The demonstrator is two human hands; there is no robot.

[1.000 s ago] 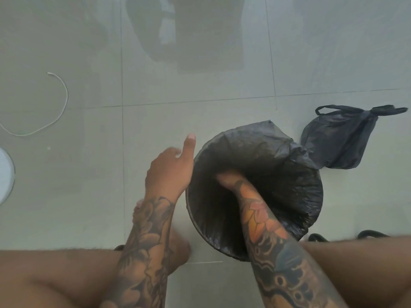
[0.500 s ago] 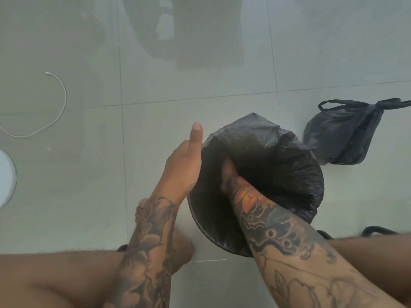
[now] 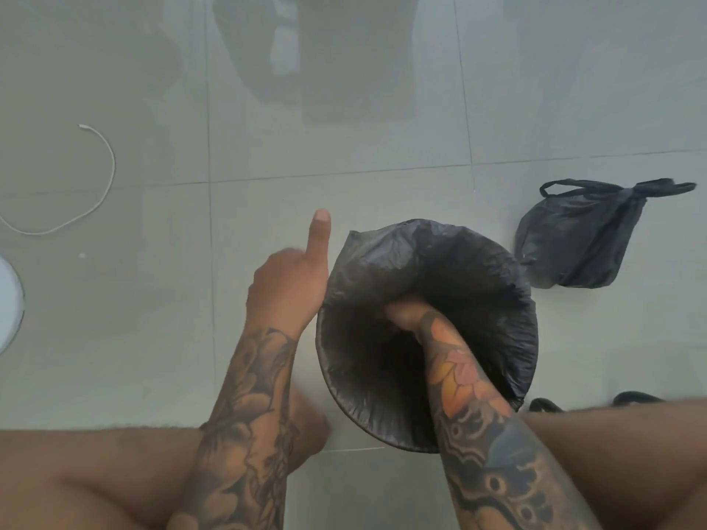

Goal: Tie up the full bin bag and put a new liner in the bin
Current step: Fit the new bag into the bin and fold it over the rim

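A round black bin (image 3: 344, 411) stands on the tiled floor between my knees, with a black liner (image 3: 478, 285) spread inside it and bunched over its far rim. My right hand (image 3: 405, 313) is plunged into the liner; its fingers are buried in the plastic. My left hand (image 3: 287, 285) presses against the bin's left outer side, thumb sticking straight up and fingers curled around the wall. A tied full bin bag (image 3: 581, 246), black with knotted handles, lies on the floor to the right, apart from the bin.
A white cable (image 3: 103, 185) curls on the floor at the far left, above a white round object (image 3: 9, 304) at the left edge. My bare legs fill the bottom of the view. Black sandal straps (image 3: 631, 397) show by my right knee.
My right hand has stayed inside the liner, shifting a little. My left hand has slid up along the bin's left side, and the liner's far edge sits lower over the rim.
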